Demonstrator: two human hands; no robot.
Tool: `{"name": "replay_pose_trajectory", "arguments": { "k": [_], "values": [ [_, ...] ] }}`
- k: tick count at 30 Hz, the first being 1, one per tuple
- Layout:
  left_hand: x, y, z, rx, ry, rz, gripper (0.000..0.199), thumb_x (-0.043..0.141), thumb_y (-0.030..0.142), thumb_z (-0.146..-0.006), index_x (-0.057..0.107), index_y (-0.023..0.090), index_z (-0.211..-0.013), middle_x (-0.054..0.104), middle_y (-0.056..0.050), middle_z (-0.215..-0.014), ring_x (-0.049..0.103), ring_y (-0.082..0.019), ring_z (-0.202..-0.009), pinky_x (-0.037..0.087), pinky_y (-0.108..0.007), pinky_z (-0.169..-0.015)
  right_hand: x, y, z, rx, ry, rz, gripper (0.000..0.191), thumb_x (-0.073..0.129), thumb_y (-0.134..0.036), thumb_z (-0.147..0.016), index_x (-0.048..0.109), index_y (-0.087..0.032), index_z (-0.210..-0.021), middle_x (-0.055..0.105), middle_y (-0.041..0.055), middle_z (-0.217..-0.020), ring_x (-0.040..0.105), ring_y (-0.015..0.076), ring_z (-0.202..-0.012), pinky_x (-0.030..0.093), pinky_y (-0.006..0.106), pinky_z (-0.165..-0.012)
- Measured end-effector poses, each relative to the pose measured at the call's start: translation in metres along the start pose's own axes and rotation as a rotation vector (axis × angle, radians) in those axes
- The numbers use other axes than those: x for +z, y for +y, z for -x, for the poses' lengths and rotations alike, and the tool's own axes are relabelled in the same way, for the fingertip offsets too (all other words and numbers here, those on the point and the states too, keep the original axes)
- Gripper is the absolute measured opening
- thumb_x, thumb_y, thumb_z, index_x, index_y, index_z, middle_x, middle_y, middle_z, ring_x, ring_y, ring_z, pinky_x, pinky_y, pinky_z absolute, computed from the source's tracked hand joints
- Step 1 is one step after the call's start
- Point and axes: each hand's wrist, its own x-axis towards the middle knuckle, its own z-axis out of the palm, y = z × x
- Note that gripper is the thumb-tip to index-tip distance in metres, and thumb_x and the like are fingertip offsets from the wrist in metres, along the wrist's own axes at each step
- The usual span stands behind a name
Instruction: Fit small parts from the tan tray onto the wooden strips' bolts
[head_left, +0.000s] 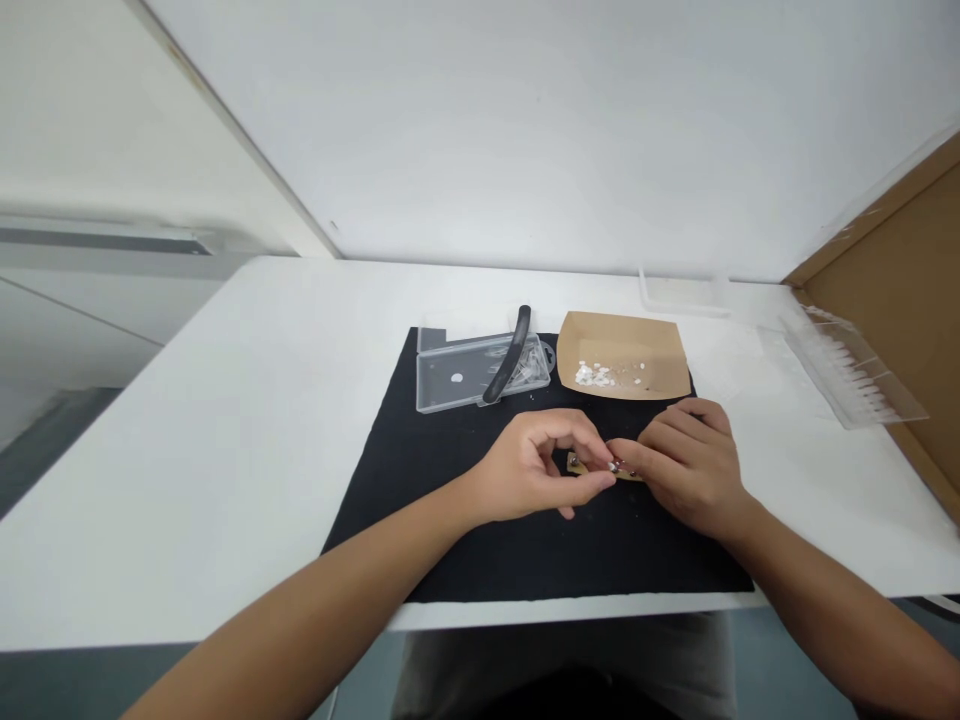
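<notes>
My left hand (551, 465) is over the black mat, thumb and index finger pinched on a small white piece (613, 467). A narrow yellowish strip (576, 463) with small round metal parts lies beneath the fingertips, partly covered by them. My right hand (690, 462) is closed at the strip's right part, its index finger or thumb tip meeting the left fingertips near the white piece. Whatever the curled right fingers hold beyond the strip is hidden.
Behind the hands, a clear plastic case (450, 385) holds small clear pieces, with a black curved bar (510, 355) across it. A brown paper tray (637, 345) contains white bits. Clear racks (847, 370) stand at right. The black mat (480, 560) covers the white table's (187, 450) middle.
</notes>
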Motion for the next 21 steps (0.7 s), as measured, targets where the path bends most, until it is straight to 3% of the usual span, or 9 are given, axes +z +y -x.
{"name": "replay_pose_trajectory", "arguments": {
  "k": [6,21],
  "values": [
    [0.0009,-0.0037,0.0001,-0.028,0.012,0.043,0.024,0.087,0.030,-0.084,0.076,0.011,-0.094,0.071,-0.007,-0.090,0.078,-0.018,-0.074,0.067,-0.020,-0.048,-0.0040,-0.0018,-0.0023,-0.030,0.020,0.058,0.018,0.064,-0.015,-0.103,0.071,-0.028,-0.113,0.066,-0.0033,-0.073,0.056,0.0153,-0.074,0.039,0.037,-0.088],
    [0.0011,-0.0031,-0.0008,-0.037,0.039,-0.003,0.028,0.080,0.039,-0.091,0.079,0.011,-0.099,0.070,-0.009,-0.097,0.079,-0.019,-0.077,0.066,-0.021,-0.048,-0.0033,0.0007,-0.0016,-0.031,0.030,0.075,0.023,0.065,-0.015,-0.102,0.073,-0.029,-0.119,0.066,-0.0028,-0.074,0.058,0.0161,-0.075,0.038,0.038,-0.087]
  ]
}}
